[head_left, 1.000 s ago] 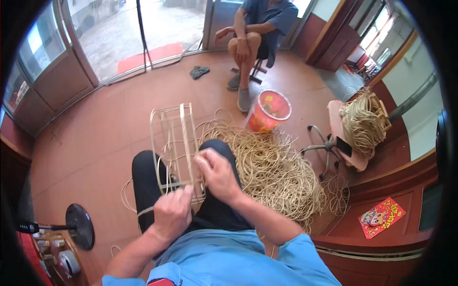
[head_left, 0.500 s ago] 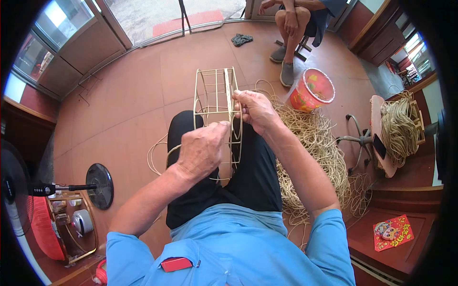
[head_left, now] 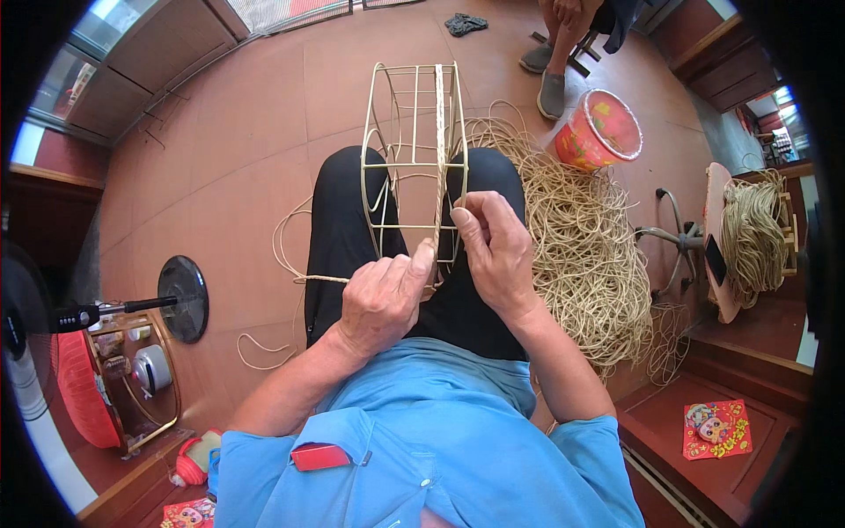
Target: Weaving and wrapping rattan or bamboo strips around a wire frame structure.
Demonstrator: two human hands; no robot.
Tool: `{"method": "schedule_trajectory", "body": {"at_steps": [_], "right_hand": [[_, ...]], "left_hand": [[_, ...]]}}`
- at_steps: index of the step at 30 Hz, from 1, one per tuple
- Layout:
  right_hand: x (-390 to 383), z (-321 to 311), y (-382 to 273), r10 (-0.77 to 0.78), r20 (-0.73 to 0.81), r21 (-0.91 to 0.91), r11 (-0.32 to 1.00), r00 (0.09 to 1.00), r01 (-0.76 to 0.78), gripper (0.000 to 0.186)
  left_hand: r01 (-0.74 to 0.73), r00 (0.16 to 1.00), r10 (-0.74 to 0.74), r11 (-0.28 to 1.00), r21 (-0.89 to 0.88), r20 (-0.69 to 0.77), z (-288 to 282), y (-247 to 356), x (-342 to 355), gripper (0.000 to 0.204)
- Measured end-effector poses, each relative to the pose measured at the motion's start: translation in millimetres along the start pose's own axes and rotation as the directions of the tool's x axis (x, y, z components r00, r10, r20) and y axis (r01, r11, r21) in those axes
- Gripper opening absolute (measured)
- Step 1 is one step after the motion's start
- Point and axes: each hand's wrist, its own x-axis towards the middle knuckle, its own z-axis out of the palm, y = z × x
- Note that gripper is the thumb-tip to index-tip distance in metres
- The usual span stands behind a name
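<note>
A cream wire frame (head_left: 415, 165), an open cage of bent rods and crossbars, stands between my knees with its long side pointing away from me. Pale cord is wound along one lengthwise rod (head_left: 440, 123). My left hand (head_left: 387, 299) is closed on the cord (head_left: 330, 279) at the near end of that rod, thumb pressed against it; the cord trails out to the left. My right hand (head_left: 497, 251) pinches the frame's right side wire with thumb and forefinger, the other fingers curled. My hands hide part of the frame's near end.
A big heap of loose cord (head_left: 585, 273) lies on the floor at my right, beside a red bucket (head_left: 598, 132). Farther right stands a swivel chair (head_left: 717, 238) bearing a cord bundle. A seated person's shoes (head_left: 551, 92) are ahead; a fan base (head_left: 183, 299) stands left.
Both hands have come nearer to me along the frame, the right one most, from the upper part of the wound rod to the side wire. My view has tilted down.
</note>
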Motion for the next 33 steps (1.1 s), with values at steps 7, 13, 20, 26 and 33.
{"method": "schedule_trajectory", "body": {"at_steps": [7,13,20,26,33], "right_hand": [[10,7,-1,0.048,0.067,0.004,0.999,0.997,-0.048,0.014],[48,13,13,0.046,0.030,-0.008,0.999,0.998,-0.046,0.021],[113,-11,9,0.333,0.300,0.143,0.911,0.894,-0.387,0.039],[103,-7,24,0.359,0.306,0.285,0.849,0.882,-0.444,0.038],[-12,-25,-4,0.376,0.019,0.369,0.859,0.926,-0.356,0.025]], "left_hand": [[0.028,0.999,-0.027,1.000,-0.014,0.047,19,-8,-13,0.054],[0.011,0.993,-0.009,1.000,-0.016,0.118,12,-25,27,0.041],[-0.002,0.976,0.019,0.997,-0.074,0.218,-21,-42,77,0.030],[-0.155,0.983,0.137,0.976,0.150,0.120,-22,-28,64,0.028],[-0.125,0.990,0.119,0.989,0.079,0.074,-19,-11,3,0.039]]}}
